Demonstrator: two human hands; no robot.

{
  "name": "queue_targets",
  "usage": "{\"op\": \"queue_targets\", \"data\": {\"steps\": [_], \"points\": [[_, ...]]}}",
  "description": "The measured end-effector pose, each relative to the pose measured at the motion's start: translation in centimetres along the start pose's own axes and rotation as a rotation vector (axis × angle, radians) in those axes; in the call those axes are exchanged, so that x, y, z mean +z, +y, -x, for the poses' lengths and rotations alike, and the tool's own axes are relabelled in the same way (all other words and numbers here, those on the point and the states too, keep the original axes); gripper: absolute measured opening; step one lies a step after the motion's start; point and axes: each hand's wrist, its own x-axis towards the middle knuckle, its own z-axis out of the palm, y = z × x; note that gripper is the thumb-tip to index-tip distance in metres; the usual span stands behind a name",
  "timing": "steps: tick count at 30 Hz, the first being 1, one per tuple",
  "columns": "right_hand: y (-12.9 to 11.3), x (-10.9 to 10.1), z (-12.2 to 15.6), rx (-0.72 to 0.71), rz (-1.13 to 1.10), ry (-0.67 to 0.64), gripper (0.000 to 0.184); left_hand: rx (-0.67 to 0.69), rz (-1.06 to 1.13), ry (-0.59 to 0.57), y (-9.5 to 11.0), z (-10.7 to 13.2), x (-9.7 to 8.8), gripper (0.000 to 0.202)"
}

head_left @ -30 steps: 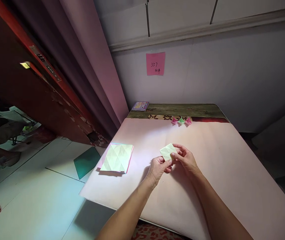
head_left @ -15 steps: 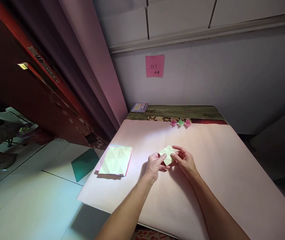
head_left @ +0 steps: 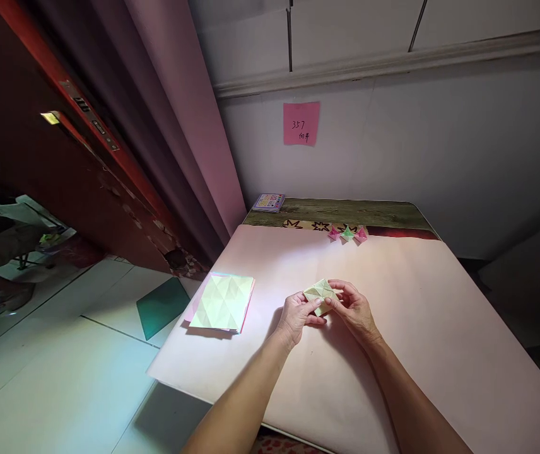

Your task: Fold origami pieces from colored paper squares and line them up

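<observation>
A small pale green creased paper [head_left: 321, 292] is held just above the pink table cover [head_left: 416, 328], near its middle. My left hand [head_left: 298, 313] pinches the paper's left lower edge, fingers closed on it. My right hand [head_left: 354, 308] grips its right side with fingers curled over the top. To the left lies a stack of creased paper squares [head_left: 223, 301], pale green on top with pink edges showing beneath.
Three small folded paper pieces, pink, green and pink [head_left: 347, 234], sit at the far edge of the cover. A colourful paper packet [head_left: 268, 202] lies at the table's back left corner. A pink note [head_left: 301, 123] hangs on the wall. A dark green sheet [head_left: 162, 306] lies on the floor at left.
The green paper has been pressed into a smaller, more folded shape between both hands. My hands have drawn closer together over it.
</observation>
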Motion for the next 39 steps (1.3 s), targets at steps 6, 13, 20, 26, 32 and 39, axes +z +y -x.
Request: {"op": "queue_targets", "data": {"steps": [6,13,20,26,32,39], "points": [[0.3,-0.2,-0.1,-0.035,-0.004,-0.012,0.041,0.044,-0.014,-0.057,-0.2,0.3,0.3,0.055],[0.4,-0.1,-0.2,-0.069,0.022,0.001,0.033,0.066,-0.026,-0.065,-0.3,0.3,0.3,0.052],[-0.4,-0.3,0.1,-0.137,0.091,-0.059,0.02,0.065,-0.035,-0.026,-0.4,0.4,0.3,0.044],[-1.0,-0.2,0.3,-0.251,0.212,-0.168,0.025,-0.011,0.023,-0.012,0.0,0.4,0.1,0.045],[-0.8,0.1,0.4,-0.304,0.329,-0.192,0.03,0.105,0.188,-0.101,0.1,0.8,-0.4,0.029],[-0.7,0.2,0.4,-0.293,0.285,-0.179,0.028,0.173,0.163,-0.135,-0.5,0.6,-0.3,0.048]]}}
